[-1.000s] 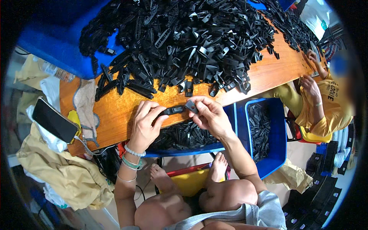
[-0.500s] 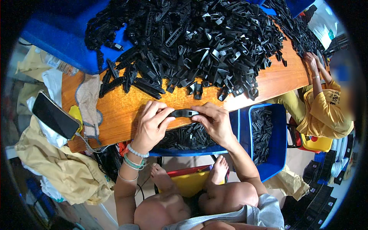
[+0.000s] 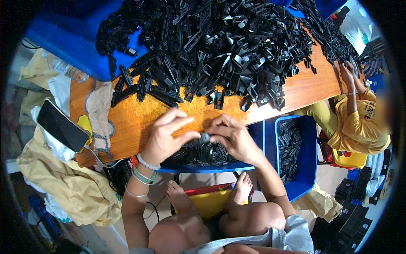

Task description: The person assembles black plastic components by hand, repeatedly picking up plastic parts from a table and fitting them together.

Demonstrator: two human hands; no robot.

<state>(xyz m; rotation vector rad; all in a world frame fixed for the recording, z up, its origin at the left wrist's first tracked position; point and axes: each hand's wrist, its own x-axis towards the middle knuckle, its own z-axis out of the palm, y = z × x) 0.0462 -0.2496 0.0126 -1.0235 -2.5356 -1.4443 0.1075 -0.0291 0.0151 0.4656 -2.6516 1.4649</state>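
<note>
Both hands, left hand (image 3: 163, 137) and right hand (image 3: 234, 137), pinch one small black clip (image 3: 205, 137) over the counter (image 3: 139, 118); best pressed squarely.

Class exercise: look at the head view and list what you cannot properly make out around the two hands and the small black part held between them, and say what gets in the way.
- Black part, head view: mostly covered by the left hand and right hand; shape unclear.
- Blue bin under the hands: contents partly hidden by both hands.
- Pile of black parts: cut off by the top edge; single pieces too small.
- Phone: screen dark.
</note>
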